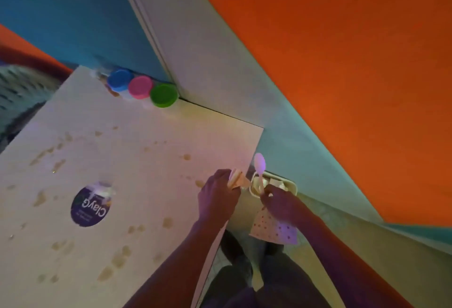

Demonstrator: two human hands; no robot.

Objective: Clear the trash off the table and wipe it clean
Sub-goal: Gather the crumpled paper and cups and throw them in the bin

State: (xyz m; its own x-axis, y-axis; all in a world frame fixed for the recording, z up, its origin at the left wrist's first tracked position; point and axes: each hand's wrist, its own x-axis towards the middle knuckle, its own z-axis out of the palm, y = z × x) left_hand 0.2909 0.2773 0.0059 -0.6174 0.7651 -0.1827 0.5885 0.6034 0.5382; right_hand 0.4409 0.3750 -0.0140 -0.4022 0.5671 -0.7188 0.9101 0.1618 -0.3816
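Note:
A white table (127,165) is spotted with many brown stains. At its right edge my left hand (217,195) is shut on a crumpled beige paper scrap (238,180). Just off that edge my right hand (281,203) holds a white plastic spoon (259,168) upright and a dotted paper napkin (274,230) that hangs below the hand. Both hands are over a small cream waste bin (291,185) on the floor beside the table, with pale trash inside it.
Three tubs with blue (119,80), pink (140,87) and green (163,95) lids stand at the table's far corner against the wall. A dark purple round "Clay" lid or label (89,207) lies at the table's left middle. My legs are below, right of the table.

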